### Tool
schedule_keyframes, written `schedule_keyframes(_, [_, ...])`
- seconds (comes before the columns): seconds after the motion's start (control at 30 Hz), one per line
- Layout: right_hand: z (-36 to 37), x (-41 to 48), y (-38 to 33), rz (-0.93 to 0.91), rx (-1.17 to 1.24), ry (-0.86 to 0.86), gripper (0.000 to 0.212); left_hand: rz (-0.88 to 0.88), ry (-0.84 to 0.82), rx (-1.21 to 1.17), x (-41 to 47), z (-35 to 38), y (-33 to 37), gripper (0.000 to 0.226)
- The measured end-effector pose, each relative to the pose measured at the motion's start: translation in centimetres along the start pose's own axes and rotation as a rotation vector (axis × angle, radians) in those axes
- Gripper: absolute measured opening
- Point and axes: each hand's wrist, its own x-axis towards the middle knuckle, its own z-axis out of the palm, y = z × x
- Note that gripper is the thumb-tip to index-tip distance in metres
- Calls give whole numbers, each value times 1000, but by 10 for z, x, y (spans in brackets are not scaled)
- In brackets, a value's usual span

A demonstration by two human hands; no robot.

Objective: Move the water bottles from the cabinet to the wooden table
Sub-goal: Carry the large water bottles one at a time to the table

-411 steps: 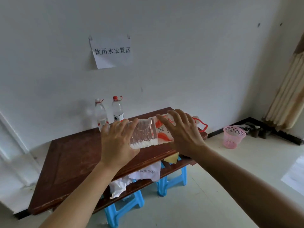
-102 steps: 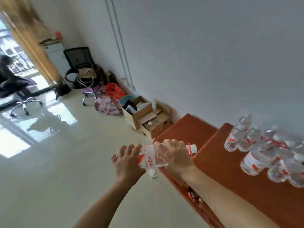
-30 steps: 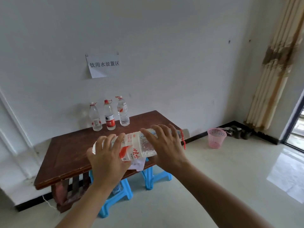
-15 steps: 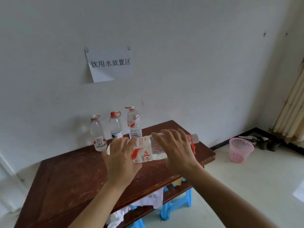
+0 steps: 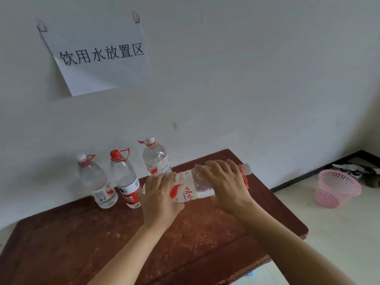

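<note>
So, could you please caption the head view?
Left hand and right hand hold a water bottle sideways over the wooden table near three standing bottles.

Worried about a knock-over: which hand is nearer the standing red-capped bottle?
Left. The left hand, gripping the carried bottle's base end, is just right of the red-capped bottle; the right hand holds the neck end, farther right.

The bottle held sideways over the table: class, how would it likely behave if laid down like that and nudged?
Round-sided, the bottle probably rolls if laid flat on the wooden table. Left hand and right hand both grip it and it looks full, so likely heavy for its size.
</note>
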Motion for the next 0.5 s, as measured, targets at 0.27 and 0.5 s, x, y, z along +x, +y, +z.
schedule_keyframes(0.27, [52, 86, 84, -76, -18, -138, 80, -82, -98, -27, 73, 99, 7, 83])
schedule_keyframes(0.5, [96, 133, 117, -163, -277, -221, 76, -135, -257, -218, 90, 177, -16, 84])
